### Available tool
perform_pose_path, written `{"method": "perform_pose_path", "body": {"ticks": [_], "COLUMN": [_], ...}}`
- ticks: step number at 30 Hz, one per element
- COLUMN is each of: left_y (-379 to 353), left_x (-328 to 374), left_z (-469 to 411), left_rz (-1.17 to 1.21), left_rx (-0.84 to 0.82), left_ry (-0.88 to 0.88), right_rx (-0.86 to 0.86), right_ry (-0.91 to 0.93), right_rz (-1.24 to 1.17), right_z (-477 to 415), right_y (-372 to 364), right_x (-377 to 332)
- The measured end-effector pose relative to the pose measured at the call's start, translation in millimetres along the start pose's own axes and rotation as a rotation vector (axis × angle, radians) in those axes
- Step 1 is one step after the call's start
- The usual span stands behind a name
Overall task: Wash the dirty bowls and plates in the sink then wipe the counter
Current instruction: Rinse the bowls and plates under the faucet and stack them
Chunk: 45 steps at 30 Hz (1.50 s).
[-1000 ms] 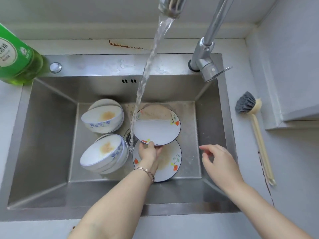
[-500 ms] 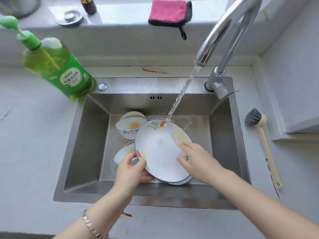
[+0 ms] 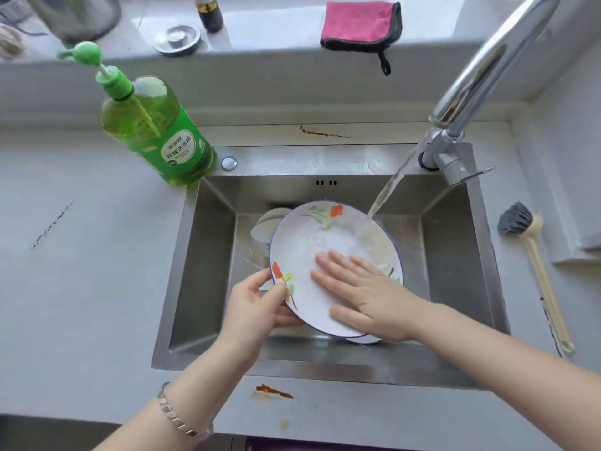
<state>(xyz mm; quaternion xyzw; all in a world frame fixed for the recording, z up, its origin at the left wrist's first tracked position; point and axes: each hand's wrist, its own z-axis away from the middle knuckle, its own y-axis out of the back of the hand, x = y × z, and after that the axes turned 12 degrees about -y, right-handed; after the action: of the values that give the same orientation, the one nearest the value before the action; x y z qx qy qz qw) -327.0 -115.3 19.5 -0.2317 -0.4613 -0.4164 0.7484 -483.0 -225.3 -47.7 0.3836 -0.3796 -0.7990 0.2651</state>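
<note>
Floral plate (image 3: 302, 252) is held tilted above the basin of the steel sink (image 3: 208, 255). Left hand (image 3: 257, 307) grips the plate's lower-left rim, thumb on the face, fingers curled underneath. Right hand (image 3: 367, 297) lies flat on the plate's face, fingers straight and slightly spread, palm over the lower-right part.

Water stream (image 3: 388, 190) from the faucet (image 3: 487, 70) lands on the plate's upper right, just above the right fingertips. There is yellowish residue on the plate's right side near the stream.

A white bowl (image 3: 265, 224) is partly hidden behind the plate's upper-left edge. The edge of a second plate (image 3: 366, 340) peeks out below the held one on the sink floor.

Green dish soap bottle (image 3: 156, 131) with a pump stands on the table (image 3: 81, 288) at the sink's back-left corner. Dish brush (image 3: 533, 255) lies on the table right of the sink. Pink cloth (image 3: 357, 24) hangs over the ledge behind, with a metal sink strainer (image 3: 177, 39) and a dark bottle (image 3: 209, 11) further left on the ledge.

There is a brown stain (image 3: 273, 391) on the table's front strip and another brown streak (image 3: 322, 133) behind the sink. Bracelet (image 3: 175, 415) on the left wrist.
</note>
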Motion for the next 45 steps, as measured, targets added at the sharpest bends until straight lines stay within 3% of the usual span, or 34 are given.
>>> {"method": "perform_pose_path", "body": {"ticks": [4,8,12,17,19,22,25,27,29,31,36,40,45], "left_y": [-5,-19,-34,-31,-28,-24,-25,-27,-26,-22,-26,-32,-21], "left_x": [0,6,12,13,15,21,27,27,22,13,-14,-19,-17], "left_z": [-1,-13,-29,-42,-47,-53,-57,-58,-62,-67,-73,-62,-49], "left_rz": [-0.030,-0.016,-0.009,0.024,0.002,-0.085,-0.141,-0.156,-0.145,-0.104,0.024,0.168,0.175], "left_rx": [-0.035,-0.065,-0.096,-0.044,-0.014,-0.030,-0.108,-0.159,-0.192,-0.221,-0.274,-0.301,-0.213], "left_ry": [-0.008,-0.018,-0.039,0.001,-0.009,-0.050,-0.068,-0.055,-0.024,0.037,0.199,0.273,0.294], "right_rx": [0.077,0.256,0.329,0.079,0.133,0.448,0.259,0.136,0.168,0.262,0.376,0.310,0.137], "right_ry": [-0.285,-0.424,-0.305,0.008,-0.053,-0.498,-0.824,-0.794,-0.720,-0.672,-0.601,-0.541,-0.716], "right_rz": [0.096,-0.136,-0.182,-0.168,-0.366,-0.676,-1.301,-1.715,-1.836,-1.789,-1.417,-1.332,-1.314], "right_z": [-5,-33,-49,-15,9,28,21,16,17,21,31,37,35], "right_y": [4,18,28,36,32,25,21,22,22,23,52,72,55], "right_x": [25,1,-18,11,30,60,69,64,58,58,55,51,54]}}
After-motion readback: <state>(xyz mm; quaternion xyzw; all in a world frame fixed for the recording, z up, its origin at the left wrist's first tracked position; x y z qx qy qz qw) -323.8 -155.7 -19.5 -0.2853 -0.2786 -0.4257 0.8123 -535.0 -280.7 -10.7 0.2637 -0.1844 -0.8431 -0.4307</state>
